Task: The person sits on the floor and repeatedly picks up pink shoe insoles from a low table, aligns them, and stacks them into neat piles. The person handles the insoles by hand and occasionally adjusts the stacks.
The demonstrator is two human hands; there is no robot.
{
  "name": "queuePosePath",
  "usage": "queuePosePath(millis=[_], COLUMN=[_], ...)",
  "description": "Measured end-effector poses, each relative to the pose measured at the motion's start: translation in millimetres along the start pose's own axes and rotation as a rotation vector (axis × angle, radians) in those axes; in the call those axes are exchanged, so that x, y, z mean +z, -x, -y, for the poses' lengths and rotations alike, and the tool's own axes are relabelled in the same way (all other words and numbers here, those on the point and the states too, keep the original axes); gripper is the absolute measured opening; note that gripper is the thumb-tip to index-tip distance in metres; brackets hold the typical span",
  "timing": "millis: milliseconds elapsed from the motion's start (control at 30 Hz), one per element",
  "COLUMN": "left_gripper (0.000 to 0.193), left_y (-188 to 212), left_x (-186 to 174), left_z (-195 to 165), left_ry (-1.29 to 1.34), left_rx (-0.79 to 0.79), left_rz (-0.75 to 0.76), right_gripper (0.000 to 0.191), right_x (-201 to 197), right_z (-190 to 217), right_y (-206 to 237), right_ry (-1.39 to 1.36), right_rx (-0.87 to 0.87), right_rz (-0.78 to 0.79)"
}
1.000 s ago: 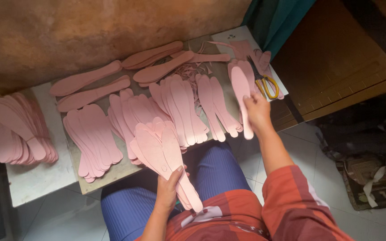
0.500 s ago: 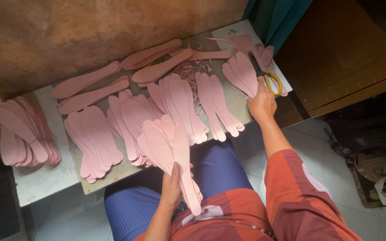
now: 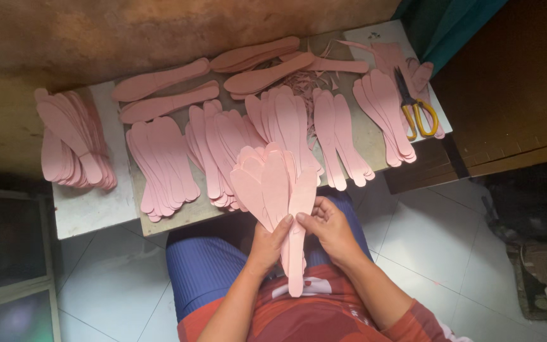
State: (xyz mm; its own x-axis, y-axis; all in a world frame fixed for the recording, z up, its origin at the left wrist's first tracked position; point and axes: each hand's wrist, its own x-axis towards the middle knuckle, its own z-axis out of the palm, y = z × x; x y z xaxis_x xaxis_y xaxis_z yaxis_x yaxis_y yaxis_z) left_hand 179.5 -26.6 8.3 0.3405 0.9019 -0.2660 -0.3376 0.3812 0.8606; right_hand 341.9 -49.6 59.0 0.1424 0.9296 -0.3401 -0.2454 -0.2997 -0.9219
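A fanned bunch of pink foam strips (image 3: 275,183), long with rounded ends, stands over my lap. My left hand (image 3: 267,244) grips its lower part from the left. My right hand (image 3: 330,228) holds the same bunch from the right, thumb on the front strip. Several more stacks of pink strips (image 3: 286,120) lie spread on the low table (image 3: 90,212) in front of me. Yellow-handled scissors (image 3: 418,111) rest on the table's right end, beside one stack (image 3: 384,114).
A separate pile of pink strips (image 3: 71,142) lies at the table's left end. A wall runs behind the table. Brown wooden furniture (image 3: 508,95) stands at right, a bag (image 3: 542,278) on the white tiled floor below it.
My right hand has left the stack by the scissors at the table's right end and come back to my lap. It now grips the bunch together with my left hand.
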Motion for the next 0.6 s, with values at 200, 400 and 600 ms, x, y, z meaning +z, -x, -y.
queuePosePath(millis=[200, 400, 600], left_gripper=[0.043, 0.053, 0.06], left_y=[9, 18, 25], left_x=[-12, 7, 9], left_z=[2, -11, -21], left_ry=[-0.108, -0.097, -0.102], left_rx=[-0.069, 0.083, 0.117], left_rz=[-0.093, -0.006, 0.088], right_gripper=[0.022, 0.03, 0.025], right_x=[3, 27, 27], right_z=[6, 0, -5], right_y=[8, 18, 16], right_ry=[-0.17, -0.157, -0.284], right_rx=[-0.1, -0.126, -0.052], right_rz=[-0.067, -0.081, -0.105])
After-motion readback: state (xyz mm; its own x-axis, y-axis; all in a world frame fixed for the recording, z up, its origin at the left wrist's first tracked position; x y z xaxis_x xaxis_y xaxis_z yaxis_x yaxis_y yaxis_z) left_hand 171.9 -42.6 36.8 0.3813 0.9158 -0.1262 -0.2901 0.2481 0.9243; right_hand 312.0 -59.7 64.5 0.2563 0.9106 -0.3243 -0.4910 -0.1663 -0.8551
